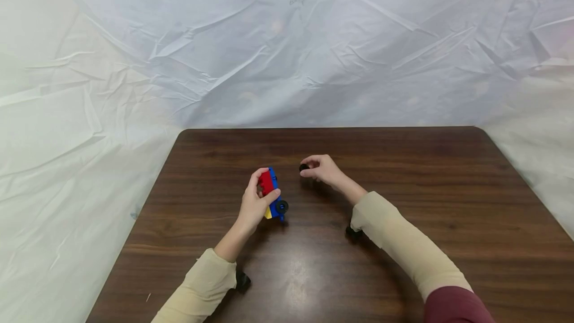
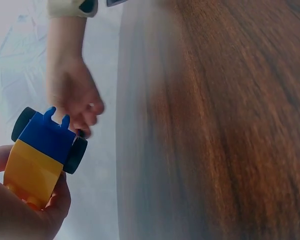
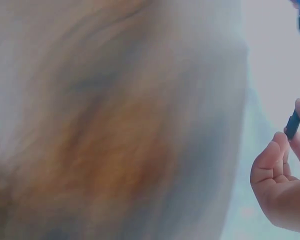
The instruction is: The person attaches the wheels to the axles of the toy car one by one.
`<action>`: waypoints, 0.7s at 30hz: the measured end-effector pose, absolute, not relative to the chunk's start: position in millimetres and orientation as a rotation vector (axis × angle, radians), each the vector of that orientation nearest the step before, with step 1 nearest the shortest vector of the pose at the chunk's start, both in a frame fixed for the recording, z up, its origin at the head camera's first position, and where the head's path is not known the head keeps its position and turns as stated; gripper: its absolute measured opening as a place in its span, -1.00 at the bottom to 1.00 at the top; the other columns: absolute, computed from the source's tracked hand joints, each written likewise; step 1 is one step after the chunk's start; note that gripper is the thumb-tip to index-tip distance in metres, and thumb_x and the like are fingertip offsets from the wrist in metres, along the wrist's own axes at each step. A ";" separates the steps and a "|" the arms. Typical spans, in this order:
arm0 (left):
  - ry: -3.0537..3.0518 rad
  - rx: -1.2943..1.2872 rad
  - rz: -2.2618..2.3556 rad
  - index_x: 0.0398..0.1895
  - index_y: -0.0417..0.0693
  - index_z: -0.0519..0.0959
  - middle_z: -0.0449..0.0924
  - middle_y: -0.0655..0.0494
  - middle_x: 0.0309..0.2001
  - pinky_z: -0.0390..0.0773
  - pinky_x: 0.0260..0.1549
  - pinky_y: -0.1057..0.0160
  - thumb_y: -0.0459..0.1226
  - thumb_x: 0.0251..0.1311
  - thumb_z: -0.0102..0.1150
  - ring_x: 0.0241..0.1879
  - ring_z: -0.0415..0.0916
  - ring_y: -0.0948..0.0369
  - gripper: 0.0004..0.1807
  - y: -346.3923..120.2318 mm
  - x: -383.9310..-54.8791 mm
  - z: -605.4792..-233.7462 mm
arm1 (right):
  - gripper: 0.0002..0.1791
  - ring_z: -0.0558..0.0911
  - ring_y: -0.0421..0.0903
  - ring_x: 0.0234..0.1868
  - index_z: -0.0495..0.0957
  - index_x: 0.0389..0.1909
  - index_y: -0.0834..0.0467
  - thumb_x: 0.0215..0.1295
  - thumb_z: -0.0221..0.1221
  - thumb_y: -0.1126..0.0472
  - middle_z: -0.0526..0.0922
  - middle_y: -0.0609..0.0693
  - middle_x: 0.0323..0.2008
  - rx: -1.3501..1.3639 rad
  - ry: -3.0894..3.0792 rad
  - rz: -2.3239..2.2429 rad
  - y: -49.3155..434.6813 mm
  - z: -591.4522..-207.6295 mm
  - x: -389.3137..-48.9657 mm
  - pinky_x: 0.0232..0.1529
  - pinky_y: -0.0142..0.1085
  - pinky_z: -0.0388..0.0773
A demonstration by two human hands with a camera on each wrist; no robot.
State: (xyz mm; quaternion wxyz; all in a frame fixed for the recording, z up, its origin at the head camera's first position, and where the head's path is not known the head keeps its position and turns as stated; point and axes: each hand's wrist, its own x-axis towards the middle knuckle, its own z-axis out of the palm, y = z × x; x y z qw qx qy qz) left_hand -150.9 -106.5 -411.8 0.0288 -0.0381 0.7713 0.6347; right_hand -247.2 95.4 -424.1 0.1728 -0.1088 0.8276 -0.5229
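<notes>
My left hand [image 1: 255, 204] grips a toy car [image 1: 273, 209] built of blocks, with a blue base, red and yellow blocks on it and black wheels. The car is tipped on its side, its blue underside facing right. In the left wrist view the toy car [image 2: 42, 142] shows a yellow block, a blue end with a two-pronged hitch, and a black wheel on either side. To the right of it, my right hand [image 1: 326, 169] pinches a small black wheel [image 1: 304, 167] between thumb and fingers. The right wrist view shows that wheel [image 3: 292, 125] edge-on, held at the fingertips.
Both hands are above a dark brown wooden table [image 1: 426, 173] with rounded far corners. A pale wrinkled sheet [image 1: 314, 79] hangs behind it and at its sides. Black wrist devices show under the left sleeve [image 1: 202, 283] and the right sleeve [image 1: 403, 238].
</notes>
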 end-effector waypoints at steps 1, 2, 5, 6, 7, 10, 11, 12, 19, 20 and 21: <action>2.377 -0.109 1.956 0.17 0.22 0.19 0.30 0.00 -0.02 0.51 -0.40 0.28 -0.33 0.06 0.14 -0.26 0.37 0.10 -0.40 -106.3 -150.7 -411.5 | -0.60 0.43 0.04 -0.45 0.45 -0.03 0.23 0.08 0.19 0.20 0.39 0.00 -0.45 -0.305 2.326 -1.527 95.6 -419.7 -245.5 -0.38 -0.06 0.44; 2.371 -0.106 1.954 0.16 0.22 0.19 0.30 0.00 -0.02 0.51 -0.40 0.28 -0.33 0.06 0.14 -0.26 0.37 0.10 -0.40 -106.1 -150.8 -411.4 | -0.60 0.43 0.04 -0.43 0.45 -0.03 0.22 0.09 0.19 0.20 0.40 0.00 -0.43 -0.308 2.309 -1.559 95.7 -415.1 -243.6 -0.35 -0.04 0.43; 2.352 -0.108 1.947 0.15 0.25 0.21 0.30 0.02 -0.01 0.53 -0.39 0.27 -0.32 0.05 0.16 -0.26 0.40 0.09 -0.41 -105.2 -151.1 -410.6 | -0.61 0.44 0.00 -0.43 0.47 -0.05 0.20 0.07 0.20 0.18 0.45 0.00 -0.40 -0.352 2.296 -1.620 94.9 -403.3 -237.0 -0.34 -0.03 0.44; 2.350 -0.102 1.943 0.15 0.25 0.21 0.30 0.02 -0.01 0.54 -0.39 0.26 -0.32 0.05 0.16 -0.27 0.41 0.08 -0.40 -104.8 -151.3 -410.6 | -0.62 0.44 -0.01 -0.43 0.47 -0.06 0.20 0.07 0.20 0.18 0.47 0.00 -0.40 -0.380 2.297 -1.633 94.3 -400.2 -234.5 -0.37 -0.07 0.46; 2.345 -0.102 1.938 0.14 0.26 0.21 0.30 0.03 -0.01 0.54 -0.39 0.26 -0.32 0.05 0.17 -0.27 0.42 0.08 -0.41 -104.5 -151.3 -410.1 | -0.62 0.44 -0.03 -0.45 0.48 -0.06 0.21 0.07 0.20 0.19 0.48 0.02 -0.39 -0.420 2.303 -1.642 93.3 -397.3 -231.8 -0.39 -0.09 0.47; 2.338 -0.086 1.919 0.14 0.26 0.21 0.30 0.03 0.01 0.55 -0.39 0.25 -0.31 0.04 0.17 -0.28 0.43 0.07 -0.40 -103.8 -151.0 -408.9 | -0.64 0.43 -0.08 -0.47 0.49 -0.08 0.24 0.07 0.20 0.23 0.49 0.08 -0.36 -0.553 2.337 -1.655 88.6 -390.7 -222.7 -0.46 -0.22 0.47; 2.339 -0.081 1.913 0.15 0.26 0.21 0.31 0.03 0.01 0.56 -0.39 0.25 -0.31 0.04 0.18 -0.29 0.44 0.07 -0.40 -103.5 -150.9 -408.6 | -0.64 0.43 -0.09 -0.47 0.49 -0.08 0.25 0.07 0.20 0.24 0.49 0.11 -0.35 -0.607 2.358 -1.647 86.7 -389.1 -219.3 -0.47 -0.26 0.46; 2.336 -0.078 1.912 0.15 0.26 0.21 0.31 0.03 0.02 0.56 -0.39 0.24 -0.30 0.03 0.18 -0.29 0.44 0.07 -0.40 -103.3 -150.7 -408.3 | -0.64 0.43 -0.09 -0.46 0.48 -0.08 0.26 0.07 0.20 0.25 0.49 0.12 -0.34 -0.663 2.385 -1.632 84.6 -387.7 -215.7 -0.47 -0.29 0.45; 2.344 -0.031 1.906 0.18 0.16 0.20 0.32 0.00 0.06 0.55 -0.33 0.21 -0.30 0.02 0.19 -0.27 0.48 0.08 -0.38 -101.3 -148.7 -405.9 | -0.63 0.43 -0.19 -0.48 0.52 -0.12 0.23 0.01 0.25 0.22 0.50 0.05 -0.33 -0.903 2.655 -1.476 69.6 -383.8 -193.9 -0.47 -0.42 0.43; 2.344 -0.028 1.908 0.18 0.16 0.21 0.33 0.00 0.06 0.55 -0.32 0.21 -0.30 0.02 0.19 -0.26 0.48 0.08 -0.38 -101.1 -148.7 -406.0 | -0.63 0.43 -0.20 -0.50 0.52 -0.13 0.23 0.00 0.26 0.22 0.50 0.03 -0.34 -0.929 2.699 -1.448 67.8 -383.8 -191.7 -0.49 -0.43 0.43; 2.345 -0.025 1.909 0.17 0.16 0.21 0.33 0.00 0.06 0.55 -0.32 0.21 -0.30 0.02 0.19 -0.27 0.48 0.08 -0.38 -100.8 -148.6 -406.1 | -0.63 0.43 -0.21 -0.52 0.52 -0.14 0.22 -0.01 0.27 0.21 0.50 0.02 -0.35 -0.955 2.744 -1.414 66.2 -384.1 -189.9 -0.50 -0.45 0.43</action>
